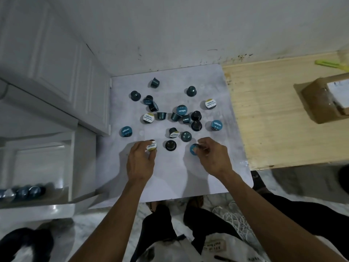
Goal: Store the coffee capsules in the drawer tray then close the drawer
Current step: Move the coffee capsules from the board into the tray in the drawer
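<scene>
Several coffee capsules [181, 110], teal, dark brown and white-lidded, lie scattered on a pale marbled table top [170, 178]. My left hand [138, 163] pinches a white-and-gold lidded capsule [152, 145] near the front of the pile. My right hand [212, 156] closes its fingertips on a blue-lidded capsule [193, 149]. Between the two hands a dark brown capsule [170, 145] stands on the table. At the lower left a white drawer [62, 163] is pulled open, and several teal capsules [28, 192] lie in its tray.
White cabinet doors [56, 72] stand left of the table, above the drawer. A wooden surface [273, 114] adjoins on the right with a cardboard box [324, 99] on it. My dark-trousered legs [170, 224] and a white cable bundle [232, 216] are below the table edge.
</scene>
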